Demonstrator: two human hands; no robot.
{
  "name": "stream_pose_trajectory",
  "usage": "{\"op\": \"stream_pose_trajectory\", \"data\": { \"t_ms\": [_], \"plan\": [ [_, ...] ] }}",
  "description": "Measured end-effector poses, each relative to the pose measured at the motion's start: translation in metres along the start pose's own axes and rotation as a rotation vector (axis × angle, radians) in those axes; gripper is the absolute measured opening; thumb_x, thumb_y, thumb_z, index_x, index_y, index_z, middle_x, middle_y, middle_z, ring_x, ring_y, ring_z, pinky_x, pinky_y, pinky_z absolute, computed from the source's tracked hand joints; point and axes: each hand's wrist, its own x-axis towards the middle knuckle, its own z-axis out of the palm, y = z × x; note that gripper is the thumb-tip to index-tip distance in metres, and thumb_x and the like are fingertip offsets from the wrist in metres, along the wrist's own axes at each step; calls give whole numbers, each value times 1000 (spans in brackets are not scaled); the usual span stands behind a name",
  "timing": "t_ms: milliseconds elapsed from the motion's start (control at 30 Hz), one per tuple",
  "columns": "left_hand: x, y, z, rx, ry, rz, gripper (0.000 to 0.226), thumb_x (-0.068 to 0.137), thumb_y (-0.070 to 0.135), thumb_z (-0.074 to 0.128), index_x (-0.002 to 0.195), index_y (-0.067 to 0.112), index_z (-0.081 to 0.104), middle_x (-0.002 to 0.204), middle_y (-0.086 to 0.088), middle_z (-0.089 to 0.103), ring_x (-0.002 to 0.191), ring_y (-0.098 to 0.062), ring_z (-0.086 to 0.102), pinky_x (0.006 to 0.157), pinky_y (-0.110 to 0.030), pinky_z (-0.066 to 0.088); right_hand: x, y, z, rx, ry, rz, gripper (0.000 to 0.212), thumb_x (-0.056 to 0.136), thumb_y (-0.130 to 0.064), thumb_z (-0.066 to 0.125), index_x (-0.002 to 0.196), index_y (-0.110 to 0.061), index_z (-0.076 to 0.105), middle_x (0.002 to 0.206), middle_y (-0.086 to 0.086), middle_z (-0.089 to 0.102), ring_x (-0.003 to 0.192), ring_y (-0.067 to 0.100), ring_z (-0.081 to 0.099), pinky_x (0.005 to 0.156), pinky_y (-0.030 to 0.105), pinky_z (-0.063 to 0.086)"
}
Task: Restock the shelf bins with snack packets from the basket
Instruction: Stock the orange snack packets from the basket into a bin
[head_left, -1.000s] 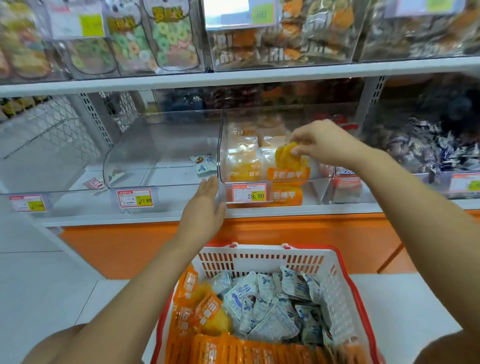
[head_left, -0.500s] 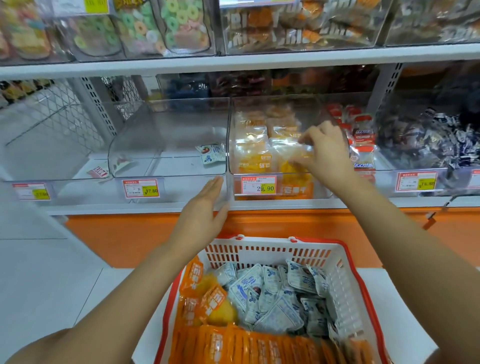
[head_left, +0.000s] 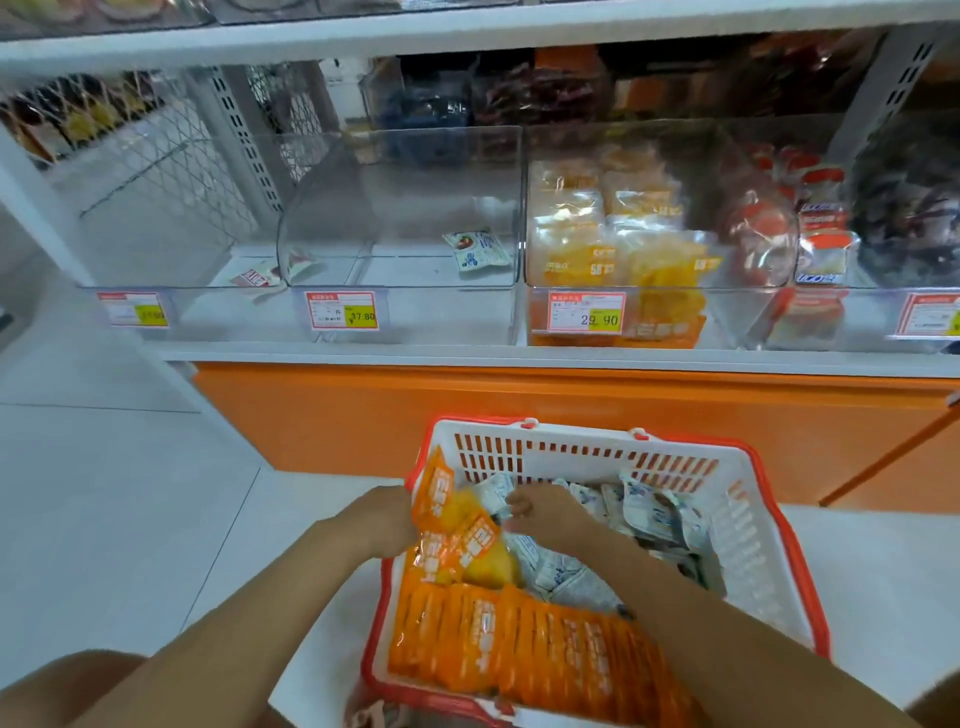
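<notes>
Both hands are in the basket. The left hand grips the orange packets at the basket's left wall; its fingers are hidden. The right hand rests on the white packets, fingers curled; grip cannot be confirmed. The middle shelf bin holds one white packet.

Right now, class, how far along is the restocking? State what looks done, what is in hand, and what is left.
Done: the 29.90 bin already holds orange packets. In hand: both hands, left and right, are down in the basket among the packets. Left: the 17.80 bin holds one white packet, and many orange packets remain in the basket.
</notes>
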Motion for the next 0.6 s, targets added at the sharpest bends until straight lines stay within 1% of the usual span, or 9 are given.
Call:
{"op": "stream_pose_trajectory", "data": {
  "t_ms": [100, 200, 300, 367, 433, 467, 500, 567, 600],
  "plan": [
    [6, -1, 8, 56, -35, -13, 30, 98, 17, 41, 68, 18, 46, 88, -6, 57, 73, -12, 48, 50, -15, 28, 7, 4, 31, 25, -93, 43, 50, 90, -22, 61, 136, -10, 45, 136, 6, 52, 123, 20, 50, 98, 27, 39],
    [13, -4, 9, 63, -6, -45, 34, 96, 15, 43, 63, 18, 38, 70, 1, 43, 62, -10, 41, 49, -16, 27, 11, -4, 40, -92, -121, 58, 42, 86, -18, 64, 125, -10, 50, 122, 7, 59, 112, 23, 56, 85, 28, 44],
    [20, -9, 12, 46, 2, -66, 30, 94, 14, 45, 64, 15, 41, 68, 1, 42, 60, -9, 40, 48, -18, 28, 7, -5, 35, -201, -176, 40, 16, 79, -14, 69, 75, -14, 54, 78, 2, 54, 72, 13, 52, 60, 19, 38],
    [20, -7, 13, 28, -17, -48, 21, 94, 17, 48, 74, 14, 52, 76, 0, 52, 67, -11, 48, 52, -17, 33, 3, -1, 30, -202, -204, -6, 34, 79, -13, 70, 61, -22, 42, 68, -6, 42, 67, 12, 45, 56, 18, 33],
    [19, -2, 10, -8, 4, 3, 14, 93, 25, 55, 98, 14, 62, 95, -1, 62, 83, -14, 57, 61, -18, 41, -5, -2, 18, -135, -178, -78, 23, 83, -15, 68, 73, -22, 49, 74, -10, 45, 85, 16, 51, 69, 22, 38],
    [16, 3, 6, -29, 40, 37, 22, 92, 27, 58, 109, 14, 61, 104, -1, 62, 91, -16, 58, 65, -19, 43, -10, -5, 11, -76, -159, -123, 14, 85, -15, 66, 87, -20, 54, 82, -8, 51, 93, 16, 52, 77, 24, 38],
    [16, 7, 2, -65, 96, 85, 33, 89, 29, 62, 119, 16, 58, 115, -1, 61, 100, -17, 58, 72, -20, 45, -13, -8, 0, -16, -137, -157, 18, 87, -16, 65, 103, -17, 56, 93, -5, 56, 97, 14, 52, 82, 25, 39],
    [13, 18, -8, -239, 172, 162, 55, 84, 33, 70, 134, 17, 50, 134, -1, 55, 116, -18, 55, 89, -27, 47, -21, -17, -28, 66, -121, -230, 27, 87, -17, 67, 112, -19, 57, 101, -10, 62, 95, 9, 55, 83, 23, 40],
    [10, 24, -15, -348, 184, 196, 56, 82, 32, 72, 132, 16, 52, 132, -2, 57, 115, -18, 56, 92, -31, 48, -27, -21, -45, 108, -134, -275, 21, 86, -18, 68, 105, -23, 60, 90, -20, 62, 86, 3, 55, 79, 21, 41]
  ]
}}
